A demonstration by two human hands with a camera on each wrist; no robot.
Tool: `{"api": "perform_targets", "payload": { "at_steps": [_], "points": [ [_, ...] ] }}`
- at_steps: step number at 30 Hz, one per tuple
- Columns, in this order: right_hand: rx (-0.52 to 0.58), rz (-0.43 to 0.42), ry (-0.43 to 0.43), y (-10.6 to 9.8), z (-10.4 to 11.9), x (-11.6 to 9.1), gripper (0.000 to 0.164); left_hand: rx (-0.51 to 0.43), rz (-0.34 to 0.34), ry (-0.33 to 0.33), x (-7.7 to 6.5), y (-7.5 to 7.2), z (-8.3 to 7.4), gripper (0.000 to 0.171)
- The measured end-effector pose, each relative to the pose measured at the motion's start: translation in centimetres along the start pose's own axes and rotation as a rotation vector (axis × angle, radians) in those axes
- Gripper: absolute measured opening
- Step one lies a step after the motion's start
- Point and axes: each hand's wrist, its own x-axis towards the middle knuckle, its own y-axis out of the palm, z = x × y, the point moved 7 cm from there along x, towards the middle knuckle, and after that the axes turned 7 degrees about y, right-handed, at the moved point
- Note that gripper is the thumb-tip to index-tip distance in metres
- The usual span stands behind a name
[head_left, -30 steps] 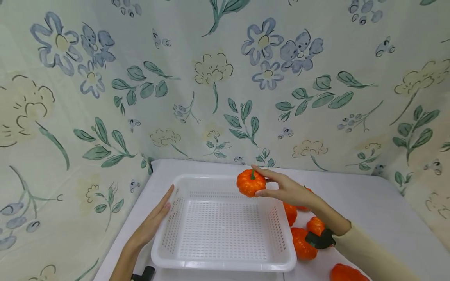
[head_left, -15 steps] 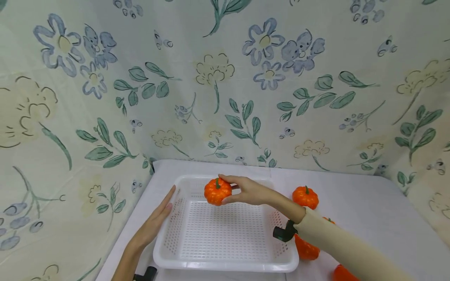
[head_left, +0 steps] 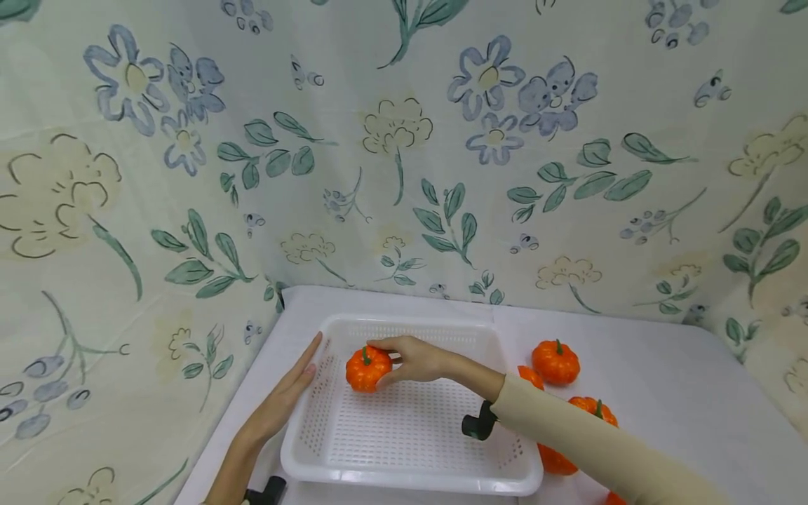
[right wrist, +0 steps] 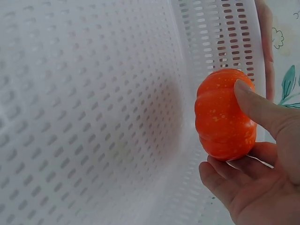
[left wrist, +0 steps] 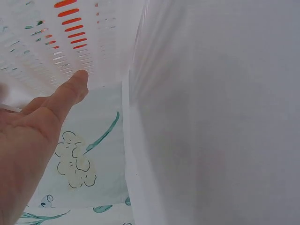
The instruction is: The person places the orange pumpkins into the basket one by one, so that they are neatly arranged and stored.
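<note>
A small orange pumpkin (head_left: 366, 370) with a green stem is held by my right hand (head_left: 416, 359), thumb on one side and fingers on the other. It is inside the white perforated plastic basket (head_left: 410, 484), near the far left corner. In the right wrist view the pumpkin (right wrist: 224, 117) sits between thumb and fingers, close to the basket's slotted wall (right wrist: 229, 28). Along the outside of the basket's left wall lies my left hand (head_left: 280, 400), its fingers straight against it. The left wrist view shows that hand (left wrist: 42, 122) with fingers extended beside the slotted wall (left wrist: 108, 42).
Several more orange pumpkins lie right of the basket, among them one pumpkin (head_left: 555, 362) at the back and another pumpkin (head_left: 593, 409) partly behind the right sleeve (head_left: 568, 428). A white cloth covers the table (head_left: 656, 365). A floral curtain (head_left: 379, 175) hangs behind and to the left.
My right hand has carried the pumpkin leftward across the basket, from its far right rim to the far left, and lower. The left hand has stayed at the left wall.
</note>
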Motion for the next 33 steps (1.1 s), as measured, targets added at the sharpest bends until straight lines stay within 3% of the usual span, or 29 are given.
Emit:
{"api": "perform_targets", "payload": {
  "at_steps": [6,12,28,33],
  "points": [
    [-0.011,-0.005,0.056,1.1,-0.5,1.1,0.073,0.008,0.001,-0.001,0.1,0.1,0.1,0.056],
    [-0.077,-0.009,0.053,1.8,-0.5,1.8,0.076,0.018,-0.005,-0.006,0.1,0.3,-0.2,0.057],
    [-0.110,-0.053,0.070,1.9,-1.6,2.7,0.079,0.003,-0.004,-0.015,0.0,0.2,-0.2,0.056],
    [-0.253,-0.078,0.059,1.9,-1.1,2.9,0.078,-0.009,-0.003,-0.016,-0.2,-0.1,-0.1,0.055]
  ]
}}
